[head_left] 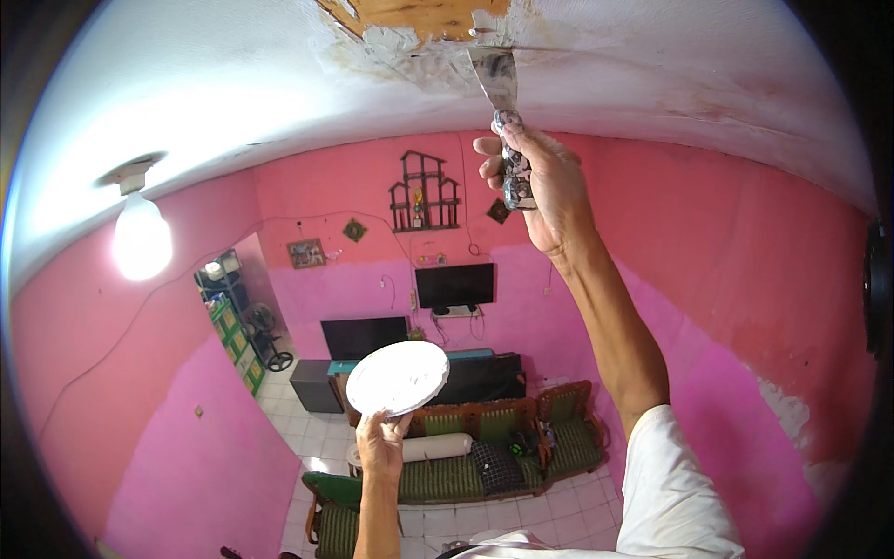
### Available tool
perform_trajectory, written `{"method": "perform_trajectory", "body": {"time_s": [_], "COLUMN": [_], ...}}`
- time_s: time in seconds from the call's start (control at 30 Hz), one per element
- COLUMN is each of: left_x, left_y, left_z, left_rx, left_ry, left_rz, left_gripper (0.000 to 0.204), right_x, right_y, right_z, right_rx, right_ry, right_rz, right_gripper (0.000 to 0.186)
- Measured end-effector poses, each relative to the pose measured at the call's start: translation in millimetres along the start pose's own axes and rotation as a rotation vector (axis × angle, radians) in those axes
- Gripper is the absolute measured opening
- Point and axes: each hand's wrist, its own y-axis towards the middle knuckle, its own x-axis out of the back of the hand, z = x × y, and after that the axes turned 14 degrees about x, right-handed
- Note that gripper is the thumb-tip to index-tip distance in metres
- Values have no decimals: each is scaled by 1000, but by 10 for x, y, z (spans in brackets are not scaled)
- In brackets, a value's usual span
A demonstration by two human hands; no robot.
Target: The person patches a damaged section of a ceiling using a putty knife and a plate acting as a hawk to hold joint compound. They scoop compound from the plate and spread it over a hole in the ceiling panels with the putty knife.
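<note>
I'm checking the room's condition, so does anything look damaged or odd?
Yes. By the scraper in the right hand, the ceiling has a bare brown patch with ragged, smeared edges. On the right wall, a pale patch breaks the color.

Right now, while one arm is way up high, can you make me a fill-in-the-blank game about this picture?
1. The right hand holds a putty knife up toward the room's ____.
2. The round lid-like plate in the left hand is coloured ____.
3. The glowing light bulb is on the ____ side of the picture.
4. The wooden-framed sofa has striped upholstery coloured ____.

Missing words: ceiling; white; left; green.
</note>
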Motion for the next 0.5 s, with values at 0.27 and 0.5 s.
{"method": "perform_trajectory", "body": {"time_s": [0.27,0.5], "left_x": [-22,-72], "left_y": [-23,-44], "left_z": [16,25], "left_rx": [9,11], "left_ry": [25,-11], "left_rz": [-3,57], "left_gripper": [46,45], "right_x": [-327,-266], "right_y": [-286,-674], "right_z": [243,599], "right_rx": [75,136], "right_ry": [33,72], "right_rz": [24,62], "right_gripper": [33,28]}}
